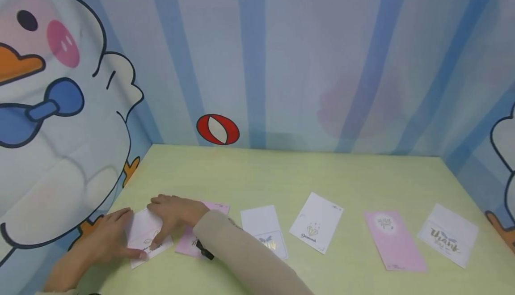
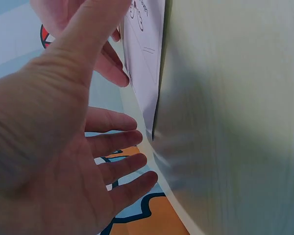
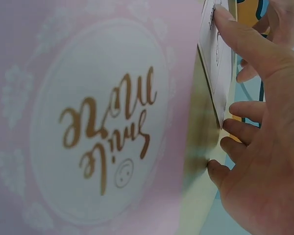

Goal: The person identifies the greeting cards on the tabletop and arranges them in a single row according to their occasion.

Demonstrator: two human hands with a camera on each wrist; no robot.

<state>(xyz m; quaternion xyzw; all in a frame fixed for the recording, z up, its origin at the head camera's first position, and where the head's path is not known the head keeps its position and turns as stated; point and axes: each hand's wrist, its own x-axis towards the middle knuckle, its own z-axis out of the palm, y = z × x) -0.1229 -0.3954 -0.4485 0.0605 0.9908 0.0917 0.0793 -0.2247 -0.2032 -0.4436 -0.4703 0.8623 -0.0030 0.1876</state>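
Note:
A white card (image 1: 141, 232) with a small drawing and lettering lies at the table's left end, between both hands. My left hand (image 1: 106, 237) is at its left side, thumb touching the lower part, the other fingers extended along the edge. From the right, my right hand (image 1: 173, 214) reaches over the card with its thumb on the printed face; its fingers lie toward the far edge. In the right wrist view, the fingers beyond the thumb are loosely bent and spread. Under the right forearm lies a pink card (image 3: 98, 122) lettered "Smile more", partly hidden in the head view.
Rightward on the pale yellow table (image 1: 281, 170) lie a white card (image 1: 257, 221) partly behind the sleeve, a white "Diamond" card (image 1: 318, 223), a pink card (image 1: 396, 246) and a white "thank" card (image 1: 448, 234). A printed duck backdrop (image 1: 281, 62) stands behind.

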